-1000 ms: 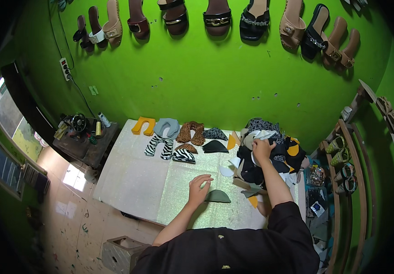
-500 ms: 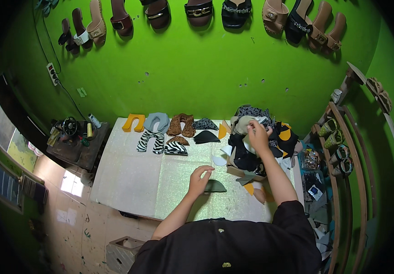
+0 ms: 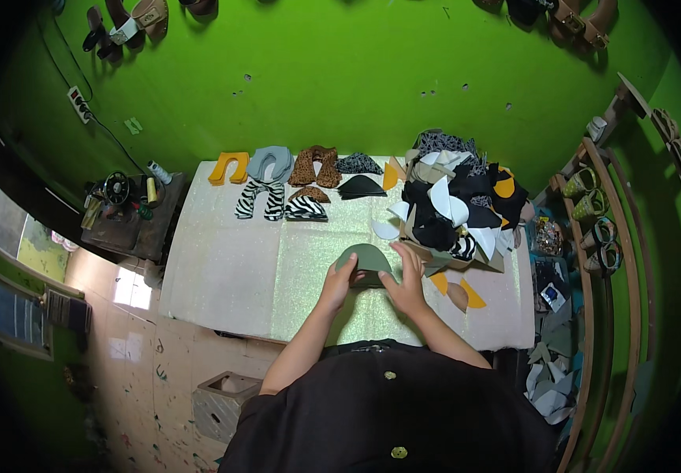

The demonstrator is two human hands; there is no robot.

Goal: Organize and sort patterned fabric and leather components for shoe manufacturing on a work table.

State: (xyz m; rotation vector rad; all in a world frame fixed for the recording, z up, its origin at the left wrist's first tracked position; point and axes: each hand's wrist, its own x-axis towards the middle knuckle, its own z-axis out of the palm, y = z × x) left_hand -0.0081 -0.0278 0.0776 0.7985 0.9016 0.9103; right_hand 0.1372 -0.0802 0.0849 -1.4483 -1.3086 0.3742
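Between my two hands is a green half-round piece (image 3: 365, 255), its curved edge turned away from me. My left hand (image 3: 335, 285) pinches its left end, with the thumb on top. At the right end my right hand (image 3: 408, 285) grips it by the thumb, the fingers at its far edge. A darker green stack (image 3: 369, 280) shows just under it, partly hidden. Close by on the right stands a cardboard box (image 3: 435, 256) heaped with black, white, grey and zebra-print pieces (image 3: 435, 225).
Sorted stacks line the table's (image 3: 222, 268) far side: yellow (image 3: 228, 169), blue-grey (image 3: 270, 165), leopard (image 3: 318, 166), zebra (image 3: 305, 208) and black (image 3: 361, 186). Yellow and brown scraps (image 3: 458, 295) lie right of my hands. A wooden rack (image 3: 602, 205) holds sandals; a sewing machine (image 3: 118, 189) stands left.
My right hand has come back from the heap to the table's middle. Both hands now hold a green half-round piece above the green stack. The view has tilted downward.
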